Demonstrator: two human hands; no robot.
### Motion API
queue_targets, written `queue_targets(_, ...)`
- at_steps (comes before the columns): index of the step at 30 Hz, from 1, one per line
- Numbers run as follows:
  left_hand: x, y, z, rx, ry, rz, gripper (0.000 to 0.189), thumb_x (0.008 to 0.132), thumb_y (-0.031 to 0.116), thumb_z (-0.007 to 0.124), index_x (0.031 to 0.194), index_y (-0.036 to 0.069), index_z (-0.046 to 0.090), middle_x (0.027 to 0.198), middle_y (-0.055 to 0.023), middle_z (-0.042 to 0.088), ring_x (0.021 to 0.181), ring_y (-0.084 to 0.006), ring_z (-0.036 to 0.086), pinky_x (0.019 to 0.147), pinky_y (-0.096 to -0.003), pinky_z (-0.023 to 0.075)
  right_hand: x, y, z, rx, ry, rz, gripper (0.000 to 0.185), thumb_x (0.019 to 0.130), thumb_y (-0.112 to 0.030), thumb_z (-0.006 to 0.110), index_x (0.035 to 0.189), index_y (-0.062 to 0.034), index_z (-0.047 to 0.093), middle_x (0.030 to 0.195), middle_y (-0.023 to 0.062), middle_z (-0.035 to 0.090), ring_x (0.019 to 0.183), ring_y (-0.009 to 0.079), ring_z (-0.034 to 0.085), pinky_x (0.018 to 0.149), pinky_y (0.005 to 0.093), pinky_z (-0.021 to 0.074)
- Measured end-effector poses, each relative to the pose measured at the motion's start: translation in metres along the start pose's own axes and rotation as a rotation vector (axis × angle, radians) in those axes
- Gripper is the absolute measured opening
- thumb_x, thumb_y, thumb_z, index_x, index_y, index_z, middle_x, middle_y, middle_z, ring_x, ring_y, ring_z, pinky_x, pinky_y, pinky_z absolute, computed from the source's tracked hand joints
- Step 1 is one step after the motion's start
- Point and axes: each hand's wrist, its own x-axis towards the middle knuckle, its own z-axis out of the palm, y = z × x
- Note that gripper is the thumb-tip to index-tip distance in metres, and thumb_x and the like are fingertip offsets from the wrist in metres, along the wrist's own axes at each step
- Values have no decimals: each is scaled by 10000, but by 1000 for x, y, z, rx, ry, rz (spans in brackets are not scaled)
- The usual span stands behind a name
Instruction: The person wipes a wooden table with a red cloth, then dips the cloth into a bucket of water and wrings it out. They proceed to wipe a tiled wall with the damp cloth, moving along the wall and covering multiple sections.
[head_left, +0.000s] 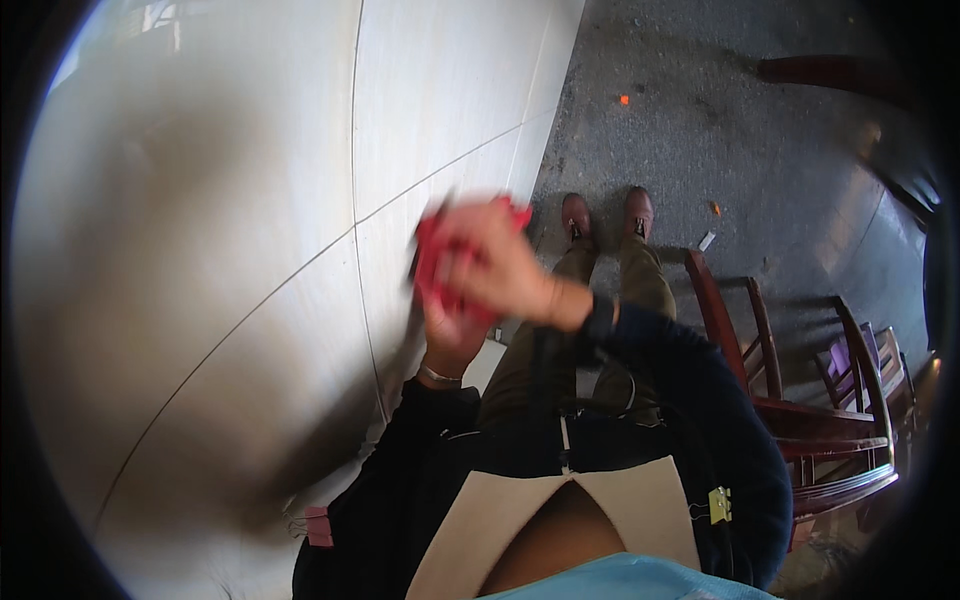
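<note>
A red thing (431, 259), blurred by motion and looking like cloth, is between my two hands, beside the pale tiled wall (285, 187). My left hand (454, 330) is underneath and grips it from below, with a thin bracelet at the wrist. Over it lies my right hand (499, 262), its fingers curled onto the red thing. Something dark shows along its left edge; I cannot tell what it is.
Wooden chairs (817, 424) stand close at the right. Small orange scraps (624, 99) and a white piece (706, 241) lie on the grey floor (690, 150). My brown shoes (638, 210) are near the wall's edge.
</note>
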Motion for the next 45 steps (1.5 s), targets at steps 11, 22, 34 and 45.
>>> queue_targets(11, -97, 20, -28, 1061, 336, 92, 563, 1000, 272, 421, 1465, 48, 196, 1468, -145, 305, 1358, -263, 316, 1111, -410, 289, -102, 21, 43, 628, -198, 456, 350, 891, -226, 638, 1185, -66, 534, 1183, 117, 568, 1070, 239, 569, 932, 374, 474)
queue_targets(22, -126, 30, -25, 1078, 360, 83, 628, 944, 311, 510, 1451, 49, 248, 1455, -163, 335, 1327, -277, 363, 1003, -452, 397, 56, 30, 26, 1077, 617, 935, 407, 921, -506, 512, 938, -106, 584, 811, 79, 630, 678, 220, 606, 596, 344, 533)
queue_targets(34, -140, 46, 3, 1125, 203, 131, 463, 976, 194, 501, 1395, 65, 352, 1298, -132, 481, 1138, -225, 522, 916, -375, 458, 157, -122, -113, 577, 546, -249, 225, 932, -96, 506, 1150, -43, 485, 1094, 107, 597, 1003, 233, 604, 795, 349, 532)
queue_targets(45, -145, 44, 2, 993, 225, 167, 421, 966, 133, 510, 1367, 62, 402, 1219, -119, 533, 1080, -215, 564, 889, -340, 460, 62, -11, 51, -517, 670, -229, 501, 824, -124, 569, 1291, -14, 428, 1360, 292, 272, 1264, 474, 291, 1071, 516, 253)
